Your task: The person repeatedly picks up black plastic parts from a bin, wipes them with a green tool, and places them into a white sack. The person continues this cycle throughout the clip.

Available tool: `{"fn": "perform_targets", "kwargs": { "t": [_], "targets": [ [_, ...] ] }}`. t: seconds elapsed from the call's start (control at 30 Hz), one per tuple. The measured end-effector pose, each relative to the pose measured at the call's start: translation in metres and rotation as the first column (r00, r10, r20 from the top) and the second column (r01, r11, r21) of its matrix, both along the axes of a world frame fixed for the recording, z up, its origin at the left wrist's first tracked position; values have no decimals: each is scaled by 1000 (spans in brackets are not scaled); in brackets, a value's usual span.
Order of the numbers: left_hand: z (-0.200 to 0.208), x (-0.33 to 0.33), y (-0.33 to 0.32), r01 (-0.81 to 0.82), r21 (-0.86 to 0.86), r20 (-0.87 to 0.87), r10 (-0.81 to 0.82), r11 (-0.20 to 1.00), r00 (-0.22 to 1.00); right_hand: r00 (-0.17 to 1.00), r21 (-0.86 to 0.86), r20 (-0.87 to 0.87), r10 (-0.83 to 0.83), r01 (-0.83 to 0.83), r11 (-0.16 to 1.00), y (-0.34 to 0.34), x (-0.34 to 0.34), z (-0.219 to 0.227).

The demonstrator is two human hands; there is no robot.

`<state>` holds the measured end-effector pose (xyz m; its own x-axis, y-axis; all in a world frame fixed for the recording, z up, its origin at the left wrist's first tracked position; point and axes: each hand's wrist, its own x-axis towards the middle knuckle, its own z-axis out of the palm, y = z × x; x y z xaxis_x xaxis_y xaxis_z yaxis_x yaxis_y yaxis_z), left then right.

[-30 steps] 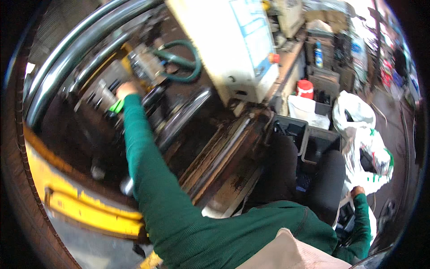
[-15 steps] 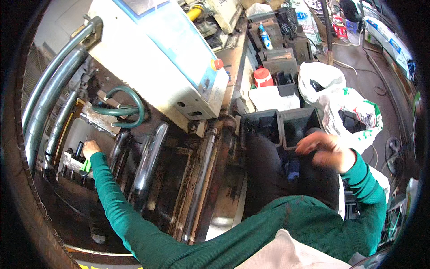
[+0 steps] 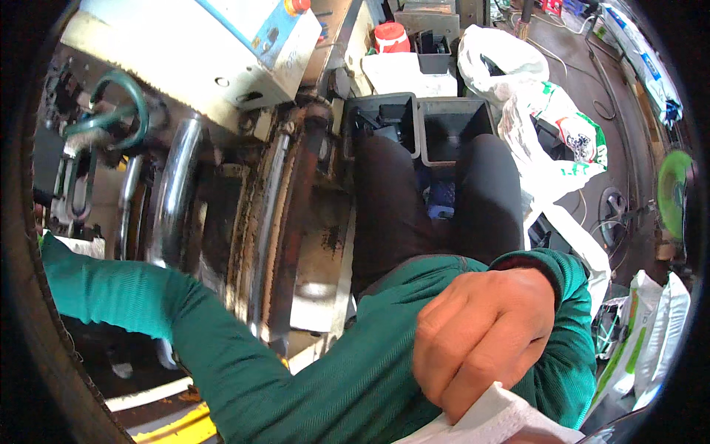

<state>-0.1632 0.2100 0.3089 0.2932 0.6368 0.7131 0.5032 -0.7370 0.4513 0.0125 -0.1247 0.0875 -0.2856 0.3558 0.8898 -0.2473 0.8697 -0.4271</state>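
My right hand (image 3: 484, 333) is raised close in front of my chest, its fingers curled down over the top edge of a white cloth (image 3: 503, 418) at the lower rim. The fingertips are partly hidden behind the knuckles, but they seem to pinch the cloth. My left arm stretches across to the machine at far left, its green sleeve (image 3: 111, 292) running out at the picture's rim. The left hand itself lies outside the picture. Beside that forearm stand the machine's shiny metal bars (image 3: 176, 192) and a looped green hose (image 3: 122, 111).
Two dark bins (image 3: 455, 132) stand just beyond my knees; the left one holds black pieces. White plastic bags (image 3: 551, 126) sit to their right. A red-lidded container (image 3: 392, 37) stands behind the bins. The machine's pale control box (image 3: 200, 52) juts out at upper left.
My right hand has come back from above my knees to the white cloth at my chest. The view has shifted, and my left hand has passed out of it at the left rim.
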Motion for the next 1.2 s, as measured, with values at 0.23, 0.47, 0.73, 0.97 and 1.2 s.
{"fn": "perform_targets", "kwargs": {
  "t": [0.23,0.47,0.73,0.97,1.2],
  "targets": [
    [-155,94,-156,576,-515,-264,-756,635,599,916,-147,182,-359,386,911,-73,-11,5],
    [-252,82,-144,577,-164,-331,-596,800,732,-169,-500,473,-865,757,-421,-264,-24,-57],
    [-115,-81,-120,-193,672,729,-684,715,6,-869,-668,390,-303,-40,-743,-539,-90,-372],
    [-85,-90,-178,-402,565,824,-514,721,237,-706,-935,-192,-681,-79,345,-475,-164,-440],
    [-76,-119,-191,-576,501,866,-375,646,332,-823,-949,-176,-540,-4,315,-374,-172,-318]
  ]
}}
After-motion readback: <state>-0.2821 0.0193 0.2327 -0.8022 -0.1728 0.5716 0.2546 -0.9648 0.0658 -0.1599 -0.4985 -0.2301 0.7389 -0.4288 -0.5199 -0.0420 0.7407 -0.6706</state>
